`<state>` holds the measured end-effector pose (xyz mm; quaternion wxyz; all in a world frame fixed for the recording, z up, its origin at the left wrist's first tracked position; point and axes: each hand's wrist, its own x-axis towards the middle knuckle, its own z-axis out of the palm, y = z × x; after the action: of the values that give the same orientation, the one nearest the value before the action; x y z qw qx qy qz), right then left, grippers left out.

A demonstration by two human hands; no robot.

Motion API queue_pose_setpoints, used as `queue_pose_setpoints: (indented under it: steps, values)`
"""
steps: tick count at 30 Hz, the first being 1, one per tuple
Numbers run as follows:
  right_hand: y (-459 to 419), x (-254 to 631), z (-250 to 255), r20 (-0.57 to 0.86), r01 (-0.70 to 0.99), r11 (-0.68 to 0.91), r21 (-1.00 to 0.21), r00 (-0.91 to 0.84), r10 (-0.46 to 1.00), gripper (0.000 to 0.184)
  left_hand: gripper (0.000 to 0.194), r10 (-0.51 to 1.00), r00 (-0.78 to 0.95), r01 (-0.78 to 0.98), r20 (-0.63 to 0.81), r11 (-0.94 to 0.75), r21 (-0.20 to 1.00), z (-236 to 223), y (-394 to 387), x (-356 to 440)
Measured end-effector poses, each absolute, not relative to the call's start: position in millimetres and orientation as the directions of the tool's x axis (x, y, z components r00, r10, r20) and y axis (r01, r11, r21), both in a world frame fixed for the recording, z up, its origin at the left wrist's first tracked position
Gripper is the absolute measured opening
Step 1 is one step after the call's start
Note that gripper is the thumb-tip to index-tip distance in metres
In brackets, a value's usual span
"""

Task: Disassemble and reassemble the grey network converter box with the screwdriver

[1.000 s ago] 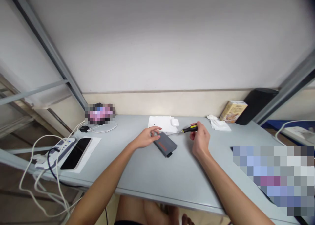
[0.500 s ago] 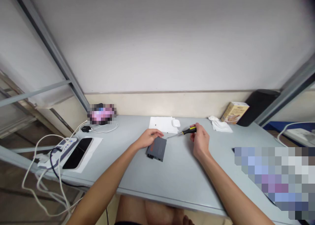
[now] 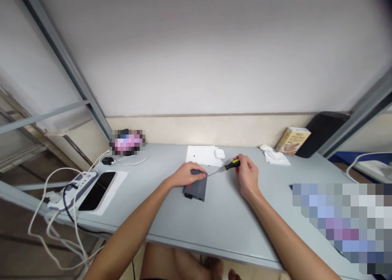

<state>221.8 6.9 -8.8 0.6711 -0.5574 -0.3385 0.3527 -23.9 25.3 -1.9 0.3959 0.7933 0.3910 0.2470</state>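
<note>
A small dark grey electronic box (image 3: 197, 189), with reddish lettering and sockets on its near edge, lies on the desk. My left hand (image 3: 187, 175) grips its far left part, the fingers reaching across the top and covering some of it. In my right hand (image 3: 247, 174) is a screwdriver (image 3: 232, 164) with a black and yellow handle. Its shaft points left, and the tip meets the box's right edge near the far corner; whether it sits in a screw is too small to tell. Behind the box lies white paper (image 3: 200, 154) with tiny dark specks on it.
A white earbud case (image 3: 219, 153) rests at the paper's right. Leftward are a phone (image 3: 97, 191), a power strip (image 3: 72, 192) and loose cables. A food carton (image 3: 293, 141), crumpled tissue (image 3: 275, 156) and a black speaker-like object (image 3: 323, 133) stand back right. Blurred items lie near right.
My left hand has moved further over the box, its fingers now across the top. The screwdriver and my right hand have shifted slightly left and down, bringing the tip to the box's edge.
</note>
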Motion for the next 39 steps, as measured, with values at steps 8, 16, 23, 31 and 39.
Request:
queue_pose_setpoints:
  steps: [8,16,23,31,39]
  values:
    - [6.2,220.5,-13.6,0.086,-0.054,0.121,-0.991,0.426,0.901,0.044,0.024,0.798,0.589,0.434,0.130,-0.448,0.781,-6.7,31.1,-23.3]
    - [6.6,221.4,-12.7,0.103,-0.055,0.145,-0.988,0.471,0.876,0.040,0.029,0.801,0.593,0.448,0.081,-0.412,0.793,-2.1,27.6,-23.6]
    - [6.8,220.9,-10.8,0.085,-0.113,0.154,-0.982,0.465,0.881,0.043,0.027,0.804,0.588,0.450,0.088,-0.415,0.790,-2.2,28.2,-23.4]
    - [6.5,221.3,-10.3,0.055,-0.182,0.155,-0.971,0.461,0.886,0.045,0.034,0.809,0.586,0.447,0.047,-0.370,0.815,-1.6,26.4,-24.0]
    - [7.5,221.4,-12.5,0.054,-0.105,0.114,-0.988,0.456,0.888,0.038,0.028,0.803,0.590,0.459,0.079,-0.415,0.786,-1.2,28.2,-22.7]
